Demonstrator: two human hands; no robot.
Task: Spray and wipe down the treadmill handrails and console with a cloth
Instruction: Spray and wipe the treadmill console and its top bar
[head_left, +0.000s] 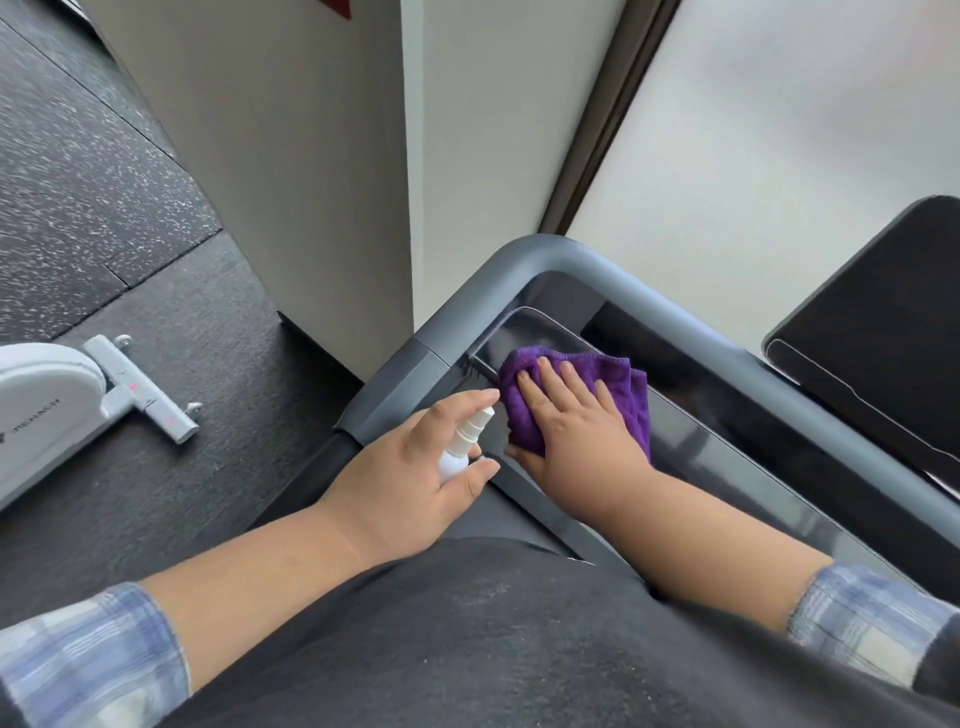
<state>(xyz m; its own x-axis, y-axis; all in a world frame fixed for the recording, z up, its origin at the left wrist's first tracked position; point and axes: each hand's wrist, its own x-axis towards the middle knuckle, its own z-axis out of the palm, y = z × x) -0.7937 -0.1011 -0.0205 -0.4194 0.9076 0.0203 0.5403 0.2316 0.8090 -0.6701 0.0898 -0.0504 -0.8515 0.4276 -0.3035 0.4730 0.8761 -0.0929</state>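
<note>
1. The right hand (566, 421) lies flat on a purple cloth (613, 384), fingers straight and spread, pressing it onto the glossy dark console (727, 452) near its left end.
2. The cloth is bunched under the palm; its folds stick out past the fingertips and to the right of the hand.
3. The left hand (415, 478) grips a small white spray bottle (462, 447), thumb on one side and fingers curled round the other, with the index finger stretched over the top.
4. The bottle's nozzle end tilts up toward the cloth and sits just beside its left edge.
5. The two hands are close together, the left just left of the right, both at the console's left corner.
6. The grey handrail (519, 260) bends around that corner, just beyond the cloth.
7. Both forearms are bare, with plaid sleeves (93, 660) pushed up.
8. A dark screen (883, 312) stands at the right edge.
9. On the speckled dark floor (104, 182) to the left lies a white machine base (47, 405).
</note>
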